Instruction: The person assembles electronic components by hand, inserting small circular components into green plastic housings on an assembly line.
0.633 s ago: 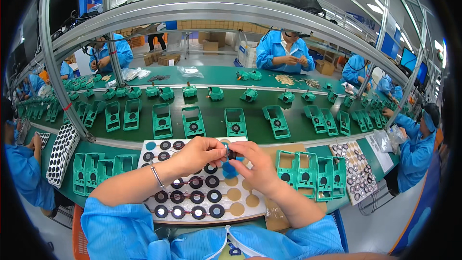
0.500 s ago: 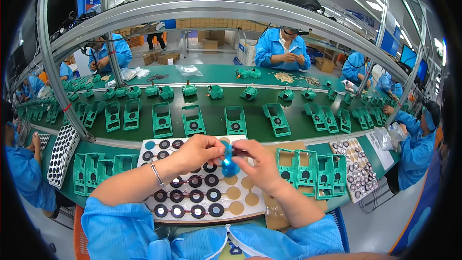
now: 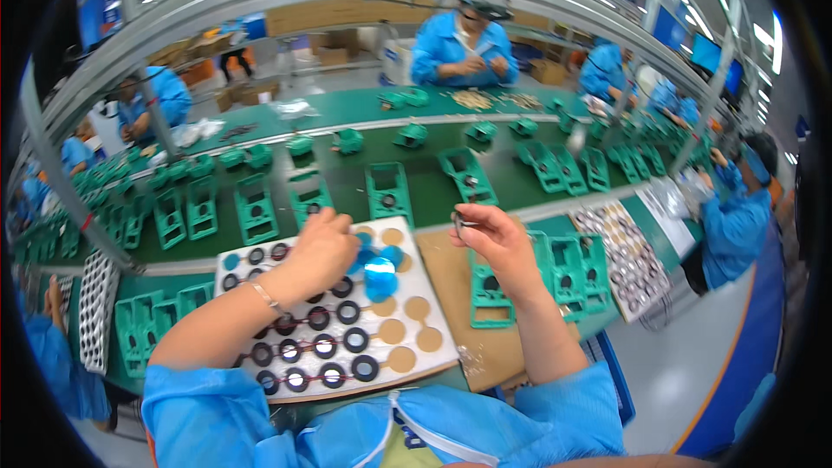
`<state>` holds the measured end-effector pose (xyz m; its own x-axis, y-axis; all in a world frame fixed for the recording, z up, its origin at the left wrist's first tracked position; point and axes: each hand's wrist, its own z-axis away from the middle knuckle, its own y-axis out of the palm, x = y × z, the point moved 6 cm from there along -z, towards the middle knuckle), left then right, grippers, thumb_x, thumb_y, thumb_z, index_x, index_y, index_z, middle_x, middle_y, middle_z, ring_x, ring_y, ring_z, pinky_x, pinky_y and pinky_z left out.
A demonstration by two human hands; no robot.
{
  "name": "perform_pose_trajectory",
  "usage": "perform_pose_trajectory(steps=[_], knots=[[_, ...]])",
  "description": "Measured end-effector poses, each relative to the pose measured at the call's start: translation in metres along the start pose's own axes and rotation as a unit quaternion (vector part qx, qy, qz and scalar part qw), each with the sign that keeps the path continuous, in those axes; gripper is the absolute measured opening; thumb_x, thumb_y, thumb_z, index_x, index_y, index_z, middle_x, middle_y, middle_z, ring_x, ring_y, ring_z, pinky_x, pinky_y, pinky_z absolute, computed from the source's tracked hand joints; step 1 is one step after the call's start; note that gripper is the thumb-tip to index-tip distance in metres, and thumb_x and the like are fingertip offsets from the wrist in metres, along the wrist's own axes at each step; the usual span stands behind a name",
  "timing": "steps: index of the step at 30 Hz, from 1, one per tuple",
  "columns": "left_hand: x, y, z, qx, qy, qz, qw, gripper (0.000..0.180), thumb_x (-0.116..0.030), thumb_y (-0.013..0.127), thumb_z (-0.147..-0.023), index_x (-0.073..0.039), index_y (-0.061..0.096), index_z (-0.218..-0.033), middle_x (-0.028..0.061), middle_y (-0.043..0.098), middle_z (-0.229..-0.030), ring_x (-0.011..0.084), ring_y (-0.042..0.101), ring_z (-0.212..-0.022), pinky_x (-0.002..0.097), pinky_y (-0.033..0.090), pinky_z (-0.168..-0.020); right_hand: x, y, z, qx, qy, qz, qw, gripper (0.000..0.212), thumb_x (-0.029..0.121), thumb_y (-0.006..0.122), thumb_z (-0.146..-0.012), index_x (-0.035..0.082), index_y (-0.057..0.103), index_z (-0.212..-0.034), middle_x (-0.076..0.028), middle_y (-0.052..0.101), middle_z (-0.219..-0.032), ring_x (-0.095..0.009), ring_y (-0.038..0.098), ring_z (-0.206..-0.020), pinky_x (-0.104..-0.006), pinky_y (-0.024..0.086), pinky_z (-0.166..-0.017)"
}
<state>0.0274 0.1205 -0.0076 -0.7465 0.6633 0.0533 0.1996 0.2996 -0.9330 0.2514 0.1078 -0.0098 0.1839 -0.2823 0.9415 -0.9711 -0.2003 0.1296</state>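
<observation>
Far left of the left grip, we saw a pale tray (image 3: pixel 100 312) with rows of round marks, then a group of green housings (image 3: pixel 152 329). Under that grip lay a white board (image 3: pixel 442 338); the left forearm hid some of its black rings (image 3: pixel 324 346). The left grip (image 3: pixel 325 251) had its fingers drawn together, but we could not tell whether they held anything. Just right of it showed shiny blue discs (image 3: pixel 380 279), with tan discs (image 3: pixel 416 308) nearer us. The right grip (image 3: pixel 503 251) was clamped on a small dark round part (image 3: pixel 457 223), above a brown sheet (image 3: pixel 446 273). Its hand and forearm blocked our view of more green frames (image 3: pixel 568 273) behind. Farther right of it, we saw a second board (image 3: pixel 628 260) covered with round pieces, a paper sheet (image 3: pixel 666 215) and a co-worker in blue (image 3: pixel 737 221).
</observation>
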Motion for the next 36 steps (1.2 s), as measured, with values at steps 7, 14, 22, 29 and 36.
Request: perform_pose_trajectory(steps=[7,14,22,29,36], knots=[[-0.012,-0.020,-0.003,-0.040,0.008,0.038,0.998,0.014,-0.002,0.065,-0.065,-0.004,0.066,-0.080,0.0068,0.053,-0.079,0.0245,0.047,-0.081,0.0344,0.040,-0.074,-0.025,-0.060,0.040,0.013,-0.014,0.411,0.911,0.025,0.009,0.067,-0.076,0.005,0.060,-0.100,-0.008,0.062,-0.090,-0.022,0.060,-0.083,-0.0301,0.047,-0.077],[-0.029,-0.027,-0.010,-0.083,0.003,0.053,0.995,0.014,-0.002,0.068,-0.063,-0.004,0.058,-0.072,0.0078,0.051,-0.081,0.0260,0.046,-0.081,0.0355,0.040,-0.073,-0.053,-0.068,0.064,0.035,-0.137,0.574,0.807,0.024,0.007,0.067,-0.069,0.006,0.060,-0.093,-0.008,0.058,-0.098,-0.027,0.053,-0.090,-0.0365,0.046,-0.078],[-0.056,-0.042,-0.006,-0.126,0.036,0.085,0.988,0.017,-0.002,0.069,-0.063,-0.004,0.055,-0.073,0.0084,0.050,-0.082,0.0272,0.045,-0.080,0.0374,0.038,-0.072,-0.069,-0.066,0.068,0.051,-0.168,0.626,0.760,0.025,0.007,0.066,-0.068,0.007,0.060,-0.092,-0.007,0.058,-0.100,-0.025,0.053,-0.090,-0.0340,0.048,-0.074],[-0.089,-0.037,-0.002,-0.115,0.115,0.088,0.983,0.012,-0.008,0.066,-0.063,-0.003,0.056,-0.068,0.0080,0.050,-0.081,0.0254,0.047,-0.080,0.0340,0.041,-0.067,-0.064,-0.064,0.072,0.045,-0.183,0.626,0.757,0.023,0.008,0.066,-0.070,0.007,0.059,-0.091,-0.007,0.057,-0.098,-0.024,0.052,-0.088,-0.0344,0.048,-0.075],[-0.157,0.021,-0.006,0.058,0.307,0.105,0.944,0.008,-0.012,0.058,-0.066,-0.005,0.061,-0.067,0.0071,0.054,-0.078,0.0216,0.049,-0.084,0.0298,0.042,-0.069,-0.063,-0.062,0.073,0.045,-0.172,0.629,0.756,0.021,0.010,0.066,-0.070,0.008,0.059,-0.090,-0.006,0.056,-0.096,-0.026,0.051,-0.088,-0.0360,0.045,-0.078]])
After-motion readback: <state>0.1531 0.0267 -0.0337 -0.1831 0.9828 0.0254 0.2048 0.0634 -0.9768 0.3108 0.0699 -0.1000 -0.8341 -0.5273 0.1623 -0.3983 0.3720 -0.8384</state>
